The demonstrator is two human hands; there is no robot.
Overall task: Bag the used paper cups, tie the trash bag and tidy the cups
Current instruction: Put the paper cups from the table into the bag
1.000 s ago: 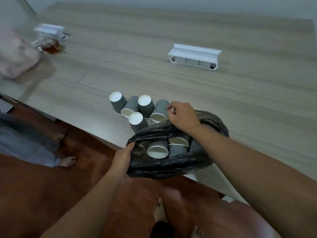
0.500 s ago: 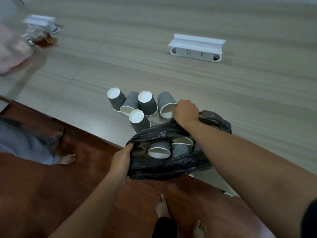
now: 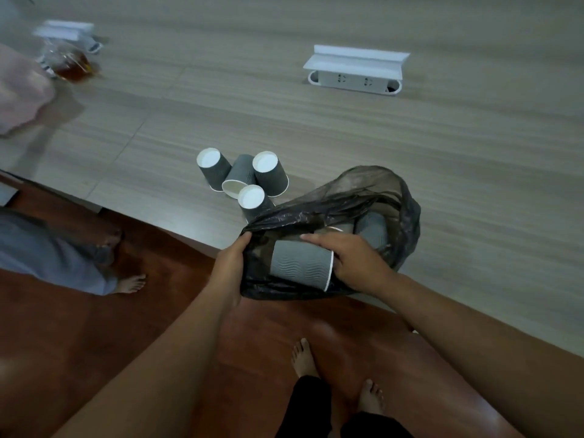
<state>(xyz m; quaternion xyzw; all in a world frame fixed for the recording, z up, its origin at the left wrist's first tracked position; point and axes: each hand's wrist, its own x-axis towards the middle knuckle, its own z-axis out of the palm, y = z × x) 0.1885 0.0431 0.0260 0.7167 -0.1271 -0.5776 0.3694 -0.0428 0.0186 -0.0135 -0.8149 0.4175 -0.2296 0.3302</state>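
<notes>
Cup going into the bag, mouth held open only on one side.

Your left hand (image 3: 232, 263) pinches the trash bag (image 3: 395, 197) rim; your right hand (image 3: 354, 260) curls round a grey cup (image 3: 300, 263) lying inside the mouth. Let go early and it may roll out over the table (image 3: 474, 184) edge. Beyond your fingertips, four cups (image 3: 243, 181) crowd the rim; dragging the bag could topple them.
</notes>
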